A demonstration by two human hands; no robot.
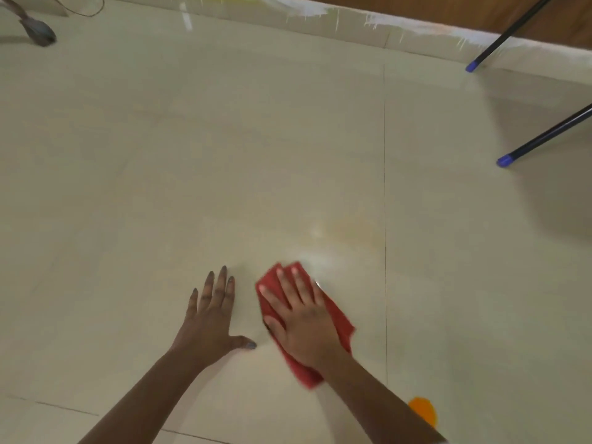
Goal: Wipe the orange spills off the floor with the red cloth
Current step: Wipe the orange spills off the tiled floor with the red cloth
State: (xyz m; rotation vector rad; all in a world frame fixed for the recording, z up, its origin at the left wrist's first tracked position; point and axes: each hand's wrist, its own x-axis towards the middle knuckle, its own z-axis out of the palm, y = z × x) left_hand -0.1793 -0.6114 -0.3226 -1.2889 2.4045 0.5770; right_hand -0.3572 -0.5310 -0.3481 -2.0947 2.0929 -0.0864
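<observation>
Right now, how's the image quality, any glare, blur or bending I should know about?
Head view: a bright glare patch on the glossy floor tile just beyond the red cloth; the cloth's near edge and the right hand look slightly motion-smeared; the left hand sits darker; the wide lens bows the skirting; a soft shadow spreads under the blue-tipped legs.

Two bare forearms come into view from the near edge, with no sleeve, cuff, watch or bracelet on either as far as they show. The left hand (213,312) has long, slim fingers with fairly long nails that look dull grey-blue, most plainly on the thumb, though blur makes the shade uncertain. The right hand (299,312) has short, pale nails, and a small bright glint sits at its far right edge near the little finger; whether that is a ring cannot be told.
</observation>
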